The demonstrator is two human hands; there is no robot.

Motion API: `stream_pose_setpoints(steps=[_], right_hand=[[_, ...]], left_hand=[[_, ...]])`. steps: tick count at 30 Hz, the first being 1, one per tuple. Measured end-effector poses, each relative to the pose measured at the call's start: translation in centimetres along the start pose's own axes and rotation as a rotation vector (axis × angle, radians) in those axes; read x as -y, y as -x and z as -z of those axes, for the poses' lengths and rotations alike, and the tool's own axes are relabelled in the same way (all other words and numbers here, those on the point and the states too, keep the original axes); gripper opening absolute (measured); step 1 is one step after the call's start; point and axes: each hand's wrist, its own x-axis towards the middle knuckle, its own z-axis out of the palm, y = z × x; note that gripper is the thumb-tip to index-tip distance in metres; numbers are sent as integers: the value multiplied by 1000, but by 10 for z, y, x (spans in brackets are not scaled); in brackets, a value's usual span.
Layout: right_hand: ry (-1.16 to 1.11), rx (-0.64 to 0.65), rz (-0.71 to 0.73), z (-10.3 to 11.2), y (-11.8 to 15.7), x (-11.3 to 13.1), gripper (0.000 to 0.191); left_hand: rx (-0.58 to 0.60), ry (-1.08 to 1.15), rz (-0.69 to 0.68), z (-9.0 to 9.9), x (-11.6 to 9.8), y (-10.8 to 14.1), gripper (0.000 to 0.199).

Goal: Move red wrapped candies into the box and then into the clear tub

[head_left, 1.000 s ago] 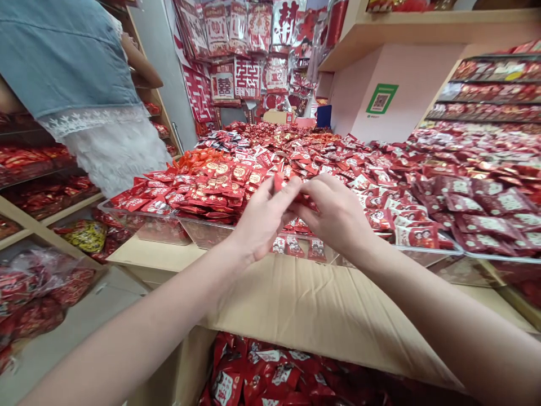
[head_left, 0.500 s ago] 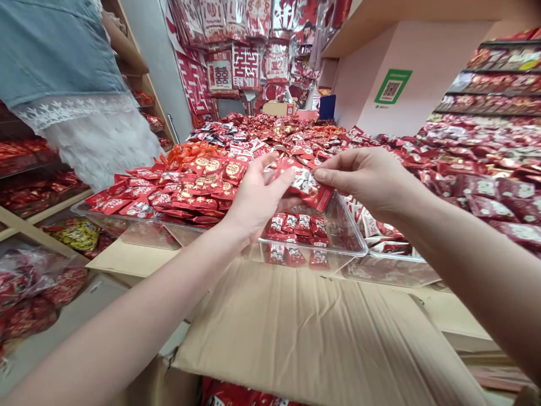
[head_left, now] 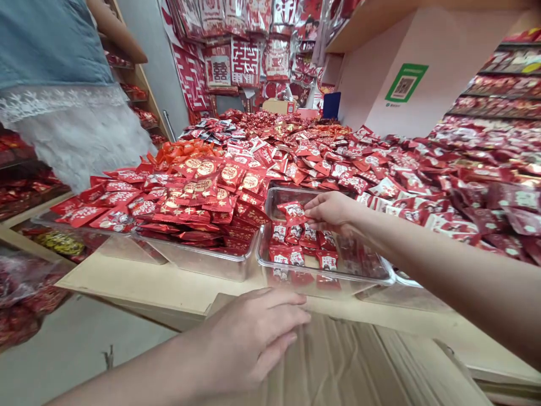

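1. Clock centre = middle of the clear tray in front of me.
2. My right hand: at 1 o'clock, over the tray; thumb and fingers pinching the right edge of a red packet.
3. That packet: about 10 o'clock, inside the rim outline, above the others; can't tell if it touches them.
4. Same tray: small packets, red with white print, in rough rows from 8 to 10 o'clock; tray floor shows on the right.
5. My left hand: 7 o'clock, back up, fingers loose and slightly apart, over the cardboard flap; contact unclear.
6. Next tray, 9 o'clock: red packets with gold discs, heaped above the rim.
7. 3 o'clock: white-and-red packets, piled; container mostly hidden by my forearm.
8. 10 o'clock, farther off: person in blue top.
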Motion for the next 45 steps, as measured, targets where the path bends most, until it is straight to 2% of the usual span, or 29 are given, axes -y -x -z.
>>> stream_pose_setpoints(steps=[2, 5, 9, 14, 19, 26, 30, 35, 40, 45], right_hand=[[-10, 31, -31, 0, -1, -4, 19], [-7, 67, -60, 0, -8, -13, 20], [47, 118, -111, -15, -25, -25, 20], [187, 154, -120, -38, -40, -40, 20], [446, 147, -41, -40, -43, -50, 18], [897, 106, 130, -43, -47, -43, 16], [1026, 110, 200, -36, -44, -36, 15], [1260, 229, 340, -20, -32, -31, 11], [1477, 406, 269, -20, -20, -40, 40], [1519, 427, 238, -25, -14, -45, 29]], left_hand=[[25, 17, -5, -3, 2, -4, 26], [159, 7, 35, -3, 2, -11, 23], [258, -33, 102, -5, 2, -16, 26], [183, 24, 18, -19, 12, -16, 21], [177, 17, 31, -27, 15, -15, 23], [229, 31, 79, -13, 6, -17, 26], [243, 44, 105, -8, 2, -15, 26], [237, 55, 100, -8, 2, -13, 26], [223, 73, 94, -8, 2, -15, 25], [220, 30, 71, -9, 1, -14, 26]])
